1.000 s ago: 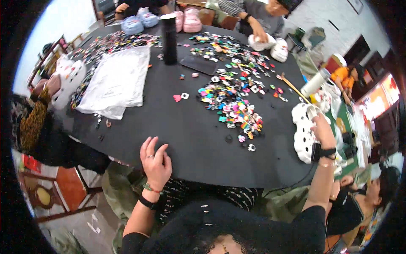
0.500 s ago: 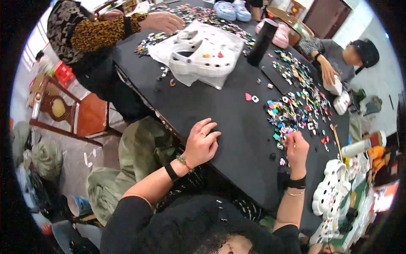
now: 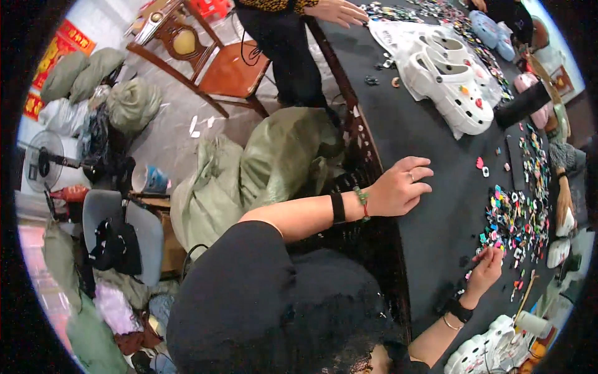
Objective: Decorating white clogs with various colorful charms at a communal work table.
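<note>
Left hand lies palm-down on the black table, fingers loosely spread, holding nothing. Right hand has fingertips pinched narrow at the near edge of the heap of small coloured shoe charms; whether it grips one cannot be told. White clogs lie well beyond, by another person's hand.

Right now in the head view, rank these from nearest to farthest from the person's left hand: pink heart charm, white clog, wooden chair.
1. Pink heart charm: just right of the left hand.
2. White clog: farther up the table.
3. Wooden chair: off the table, upper left.
</note>
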The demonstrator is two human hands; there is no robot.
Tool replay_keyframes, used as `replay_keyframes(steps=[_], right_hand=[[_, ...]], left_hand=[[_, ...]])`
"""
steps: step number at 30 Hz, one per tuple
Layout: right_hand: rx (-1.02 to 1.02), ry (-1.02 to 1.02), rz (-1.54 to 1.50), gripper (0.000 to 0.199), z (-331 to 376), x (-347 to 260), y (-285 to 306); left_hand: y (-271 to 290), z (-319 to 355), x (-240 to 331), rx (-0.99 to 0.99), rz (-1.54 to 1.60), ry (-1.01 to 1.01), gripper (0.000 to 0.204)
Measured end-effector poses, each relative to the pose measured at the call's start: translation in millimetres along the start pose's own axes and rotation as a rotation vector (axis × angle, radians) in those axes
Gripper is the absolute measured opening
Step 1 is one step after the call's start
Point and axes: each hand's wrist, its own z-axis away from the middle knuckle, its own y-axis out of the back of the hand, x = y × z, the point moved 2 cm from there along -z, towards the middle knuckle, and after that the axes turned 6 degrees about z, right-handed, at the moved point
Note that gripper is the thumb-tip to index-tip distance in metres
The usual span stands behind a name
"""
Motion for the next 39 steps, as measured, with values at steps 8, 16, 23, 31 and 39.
replay_keyframes(steps=[8, 16, 23, 31, 39], right_hand=[[-0.031, 0.032, -0.058, 0.033, 5.2, 6.0, 1.9], [-0.101, 0.035, 0.069, 0.032, -0.7, -2.2, -5.3], [-0.150, 0.080, 0.153, 0.030, 2.1, -11.1, -4.3], [-0.183, 0.091, 0.211, 0.031, 3.8, -7.9, -1.1], [-0.213, 0.108, 0.252, 0.031, 1.7, -7.0, -0.7]], left_hand=[[89.3, 60.5, -30.6, 0.152, -0.228, 0.288, 0.039], [117.6, 262.8, -124.0, -0.869, -0.547, 0.951, 0.046], [200.5, 333.5, -161.2, -0.773, -1.252, 1.491, 0.048], [190.7, 307.4, -171.1, -0.583, -0.696, 1.392, 0.028], [7.1, 409.5, -225.0, -0.434, 0.084, 1.280, 0.043]])
